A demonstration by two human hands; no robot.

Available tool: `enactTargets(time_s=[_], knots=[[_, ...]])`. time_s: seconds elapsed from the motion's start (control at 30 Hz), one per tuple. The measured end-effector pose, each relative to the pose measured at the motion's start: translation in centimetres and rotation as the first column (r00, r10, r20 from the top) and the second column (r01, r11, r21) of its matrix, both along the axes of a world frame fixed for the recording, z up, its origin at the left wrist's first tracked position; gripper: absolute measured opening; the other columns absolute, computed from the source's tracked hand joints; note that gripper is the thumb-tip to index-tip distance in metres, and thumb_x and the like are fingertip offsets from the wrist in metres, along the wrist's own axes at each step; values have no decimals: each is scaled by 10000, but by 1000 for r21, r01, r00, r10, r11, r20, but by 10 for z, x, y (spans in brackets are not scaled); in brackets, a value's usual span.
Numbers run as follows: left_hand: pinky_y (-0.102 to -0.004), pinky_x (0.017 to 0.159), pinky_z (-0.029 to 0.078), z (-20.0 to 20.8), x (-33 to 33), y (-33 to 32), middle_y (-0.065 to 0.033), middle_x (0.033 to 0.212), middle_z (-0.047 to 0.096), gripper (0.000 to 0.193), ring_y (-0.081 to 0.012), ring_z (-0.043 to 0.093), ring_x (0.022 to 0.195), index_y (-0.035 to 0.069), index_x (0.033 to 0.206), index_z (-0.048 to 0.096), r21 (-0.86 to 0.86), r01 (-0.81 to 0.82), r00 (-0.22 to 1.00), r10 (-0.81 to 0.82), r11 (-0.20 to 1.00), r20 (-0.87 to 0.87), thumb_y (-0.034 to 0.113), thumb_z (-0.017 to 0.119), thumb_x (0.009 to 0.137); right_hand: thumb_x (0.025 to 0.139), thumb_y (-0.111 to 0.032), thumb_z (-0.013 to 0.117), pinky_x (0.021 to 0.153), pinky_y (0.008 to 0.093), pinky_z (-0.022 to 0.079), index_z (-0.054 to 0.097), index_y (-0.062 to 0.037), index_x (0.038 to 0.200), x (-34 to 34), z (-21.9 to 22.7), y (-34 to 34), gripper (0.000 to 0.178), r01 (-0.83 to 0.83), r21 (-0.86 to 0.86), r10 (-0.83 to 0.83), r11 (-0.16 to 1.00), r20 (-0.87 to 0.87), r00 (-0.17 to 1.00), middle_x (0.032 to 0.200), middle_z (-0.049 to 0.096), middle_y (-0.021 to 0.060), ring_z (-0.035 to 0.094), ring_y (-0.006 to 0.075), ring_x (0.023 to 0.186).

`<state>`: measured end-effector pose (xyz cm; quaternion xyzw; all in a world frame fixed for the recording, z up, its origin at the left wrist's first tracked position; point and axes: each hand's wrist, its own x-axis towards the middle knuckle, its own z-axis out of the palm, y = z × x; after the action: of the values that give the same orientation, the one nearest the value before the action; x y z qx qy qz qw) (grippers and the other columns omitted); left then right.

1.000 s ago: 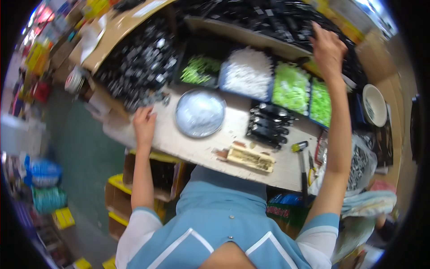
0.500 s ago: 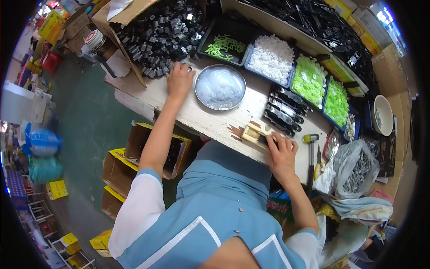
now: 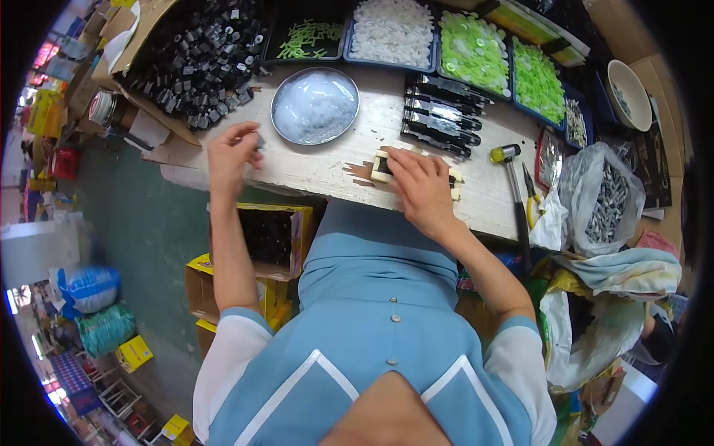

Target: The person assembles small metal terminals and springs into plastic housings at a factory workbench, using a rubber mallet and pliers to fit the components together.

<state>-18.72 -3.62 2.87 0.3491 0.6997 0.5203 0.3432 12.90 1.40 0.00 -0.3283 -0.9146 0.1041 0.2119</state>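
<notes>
My left hand (image 3: 234,157) is raised by the bench's front edge, left of a round metal dish (image 3: 315,106) of whitish, grease-like stuff. Its fingers are pinched round a small dark grey part (image 3: 260,141), mostly hidden and blurred. My right hand (image 3: 425,186) lies over a cream-coloured fixture block (image 3: 382,169) at the front edge, fingers bent across it and gripping it. A black piece shows in the block, partly under the fingers. Behind that hand lies a row of long black and shiny metal parts (image 3: 442,117).
A box of small black parts (image 3: 197,70) stands back left. Trays of green pieces (image 3: 309,39), white pieces (image 3: 392,33) and green discs (image 3: 474,48) line the back. To the right lie a hammer (image 3: 518,189), pliers (image 3: 531,197) and a bag of metal parts (image 3: 606,197).
My left hand has drawn back from the black parts toward the front edge, holding a small part. My right hand has slid left over the cream block. The whole view has shifted.
</notes>
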Motion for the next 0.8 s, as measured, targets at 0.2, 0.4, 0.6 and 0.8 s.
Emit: enactTargets(time_s=[0.2,0.4,0.6,0.8], knots=[[-175,559,433,4,125,14,6,699,594,109,-39,542,641,23,860,640,203,195,956,-233,960,180,22,636,751,885,-91,501,812,290,418,599,10,975,4,1,8,167,45,-322,-221,946,-535,816,1026,609,107,544,224,935],[-256,537,451,-13,170,28,-72,713,571,151,-147,561,576,-6,828,633,184,376,880,-288,908,-377,24,609,682,847,-69,528,781,326,421,594,2,931,3,-1,8,130,22,-327,-223,945,-591,775,979,602,107,532,262,885],[-250,519,429,-23,169,29,-62,720,541,130,-128,519,557,12,800,637,169,394,822,-264,903,-505,18,638,670,830,-64,539,746,331,413,592,0,907,3,-3,7,113,45,-257,-189,965,-567,801,938,594,102,519,265,847],[-162,395,312,-27,150,38,-6,689,560,84,-37,453,474,23,744,621,-24,286,887,-255,958,386,-19,682,704,846,-68,548,740,302,431,603,2,929,4,-4,8,121,47,-223,-162,974,-535,829,949,606,100,537,234,850]])
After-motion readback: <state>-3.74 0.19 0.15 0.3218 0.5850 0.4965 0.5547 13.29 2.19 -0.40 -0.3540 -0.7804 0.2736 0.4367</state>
